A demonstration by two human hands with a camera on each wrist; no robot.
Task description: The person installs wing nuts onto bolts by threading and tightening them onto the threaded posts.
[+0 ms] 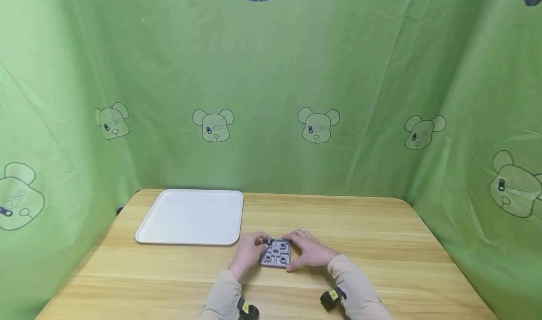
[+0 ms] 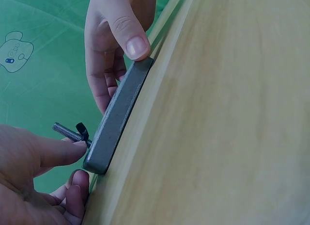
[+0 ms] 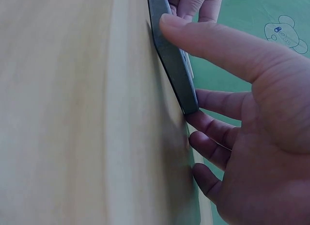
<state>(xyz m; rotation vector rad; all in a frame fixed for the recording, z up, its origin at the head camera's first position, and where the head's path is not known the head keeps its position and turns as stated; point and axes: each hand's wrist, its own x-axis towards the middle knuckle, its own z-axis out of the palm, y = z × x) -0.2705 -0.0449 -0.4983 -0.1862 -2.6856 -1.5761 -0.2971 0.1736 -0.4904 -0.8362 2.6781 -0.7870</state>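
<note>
A square grey metal plate (image 1: 276, 258) with holes and grooves in its top lies on the wooden table between the two hands. A threaded bolt (image 2: 67, 132) with a small dark wing-shaped piece (image 2: 82, 130) on it stands up from the plate's far left corner. My left hand (image 1: 247, 251) pinches the bolt low down, its thumb against it near the wing piece. At the plate's right side my right hand (image 1: 311, 252) grips it, thumb at the near edge and fingertips at the far one. The bolt's lower end is hidden.
A white rectangular tray (image 1: 192, 216) lies at the back left of the table (image 1: 360, 226). Green printed cloth (image 1: 271, 66) hangs behind the table and along both sides. Each sleeve carries a black wrist camera, such as the right one (image 1: 331, 298).
</note>
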